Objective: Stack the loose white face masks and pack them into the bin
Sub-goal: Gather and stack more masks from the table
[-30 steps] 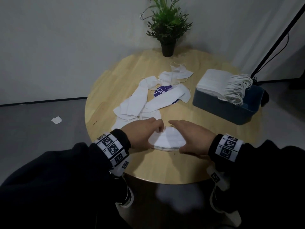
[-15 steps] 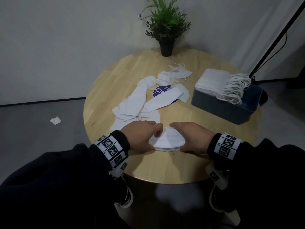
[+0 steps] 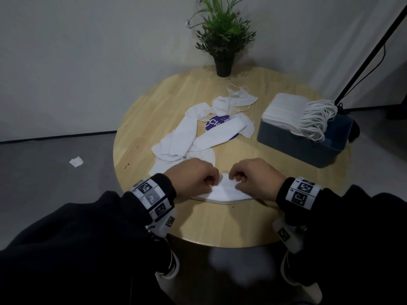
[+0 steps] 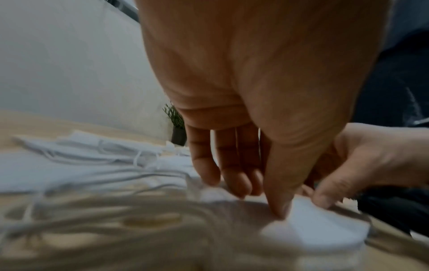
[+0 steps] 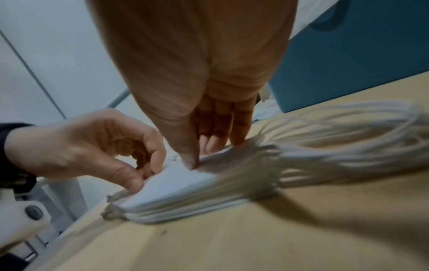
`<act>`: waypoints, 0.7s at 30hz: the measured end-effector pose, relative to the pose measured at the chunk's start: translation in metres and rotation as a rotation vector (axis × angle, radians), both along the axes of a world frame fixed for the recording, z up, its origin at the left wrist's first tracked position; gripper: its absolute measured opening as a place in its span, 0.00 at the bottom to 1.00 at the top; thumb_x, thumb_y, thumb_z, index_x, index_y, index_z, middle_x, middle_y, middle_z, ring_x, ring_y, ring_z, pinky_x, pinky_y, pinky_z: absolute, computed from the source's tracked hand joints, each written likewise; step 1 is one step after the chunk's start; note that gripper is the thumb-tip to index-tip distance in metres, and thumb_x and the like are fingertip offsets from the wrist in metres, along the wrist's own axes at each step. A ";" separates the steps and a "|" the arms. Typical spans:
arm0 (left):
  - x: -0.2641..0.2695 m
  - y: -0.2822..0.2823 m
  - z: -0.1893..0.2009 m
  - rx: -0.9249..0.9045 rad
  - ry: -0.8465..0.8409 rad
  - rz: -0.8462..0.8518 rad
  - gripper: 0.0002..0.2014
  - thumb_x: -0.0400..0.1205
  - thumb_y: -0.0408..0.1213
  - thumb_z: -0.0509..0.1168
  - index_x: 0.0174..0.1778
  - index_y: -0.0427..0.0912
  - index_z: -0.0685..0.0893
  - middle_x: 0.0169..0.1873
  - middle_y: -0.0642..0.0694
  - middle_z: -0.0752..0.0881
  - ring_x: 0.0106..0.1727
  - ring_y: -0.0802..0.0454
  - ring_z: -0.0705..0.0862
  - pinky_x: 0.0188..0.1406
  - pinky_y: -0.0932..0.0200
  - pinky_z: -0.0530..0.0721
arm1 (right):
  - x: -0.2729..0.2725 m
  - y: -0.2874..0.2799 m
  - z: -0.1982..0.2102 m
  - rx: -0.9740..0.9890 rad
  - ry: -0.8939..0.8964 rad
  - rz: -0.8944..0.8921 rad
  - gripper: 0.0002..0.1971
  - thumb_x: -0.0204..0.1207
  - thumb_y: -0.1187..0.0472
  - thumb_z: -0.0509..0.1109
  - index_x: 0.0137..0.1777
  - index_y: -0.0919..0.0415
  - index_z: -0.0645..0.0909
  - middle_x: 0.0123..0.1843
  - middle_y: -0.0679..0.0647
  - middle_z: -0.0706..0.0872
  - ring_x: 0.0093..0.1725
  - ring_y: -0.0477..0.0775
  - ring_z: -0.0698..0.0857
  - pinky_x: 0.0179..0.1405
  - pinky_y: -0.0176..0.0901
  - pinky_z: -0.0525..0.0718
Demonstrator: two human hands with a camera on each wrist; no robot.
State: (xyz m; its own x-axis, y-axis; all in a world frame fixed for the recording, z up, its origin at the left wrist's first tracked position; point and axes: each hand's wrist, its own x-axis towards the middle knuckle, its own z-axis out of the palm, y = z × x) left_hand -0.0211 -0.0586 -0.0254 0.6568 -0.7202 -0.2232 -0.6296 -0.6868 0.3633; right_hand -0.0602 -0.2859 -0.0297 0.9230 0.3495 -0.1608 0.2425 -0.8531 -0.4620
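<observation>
We have just drawn our hands closer over the small stack of masks [image 3: 226, 191] at the near edge of the tabletop [image 3: 220, 225]. Our left hand [image 3: 193, 179] and right hand [image 3: 256, 178], flatter half a second ago, now curl their fingers and pinch the stack's top edge, which suggests we are squaring it for a lift. Its long axis runs left to right, ear loops trailing out both ends. Farther off, loose masks [image 3: 187, 133] remain; beyond them to the right, the bin [image 3: 297, 148] already holds a stack.
</observation>
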 end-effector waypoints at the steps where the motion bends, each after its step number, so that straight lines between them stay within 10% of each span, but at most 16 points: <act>1: -0.001 -0.002 -0.003 0.016 0.024 0.008 0.09 0.78 0.35 0.71 0.52 0.51 0.88 0.43 0.55 0.87 0.44 0.55 0.82 0.46 0.52 0.83 | 0.001 0.000 -0.002 -0.016 0.035 -0.010 0.12 0.77 0.62 0.78 0.60 0.53 0.90 0.45 0.43 0.84 0.47 0.47 0.83 0.47 0.38 0.79; 7: 0.016 0.002 0.005 -0.035 0.139 0.081 0.07 0.79 0.44 0.76 0.53 0.54 0.91 0.38 0.58 0.88 0.41 0.65 0.84 0.42 0.67 0.79 | 0.010 -0.004 0.002 0.070 0.099 -0.100 0.09 0.70 0.61 0.81 0.50 0.50 0.91 0.38 0.42 0.88 0.37 0.39 0.83 0.37 0.29 0.76; 10: 0.046 0.010 0.009 -0.191 0.064 0.317 0.11 0.80 0.51 0.77 0.55 0.54 0.88 0.43 0.57 0.90 0.45 0.57 0.88 0.52 0.52 0.87 | 0.021 -0.003 0.005 0.253 0.066 -0.248 0.05 0.69 0.59 0.83 0.42 0.49 0.91 0.37 0.47 0.91 0.34 0.39 0.84 0.38 0.34 0.82; 15: 0.090 0.023 -0.006 0.211 -0.155 0.561 0.36 0.76 0.63 0.75 0.76 0.50 0.76 0.64 0.48 0.81 0.59 0.45 0.84 0.53 0.47 0.84 | 0.042 -0.004 0.002 0.406 -0.016 -0.383 0.02 0.75 0.59 0.80 0.42 0.53 0.91 0.37 0.48 0.91 0.40 0.46 0.88 0.42 0.35 0.85; 21: 0.121 0.039 0.018 0.000 -0.074 0.738 0.09 0.81 0.40 0.73 0.55 0.49 0.94 0.50 0.50 0.92 0.46 0.51 0.87 0.43 0.57 0.82 | 0.063 -0.002 -0.001 0.535 0.003 -0.467 0.02 0.79 0.62 0.77 0.47 0.55 0.90 0.39 0.46 0.90 0.41 0.46 0.89 0.42 0.37 0.85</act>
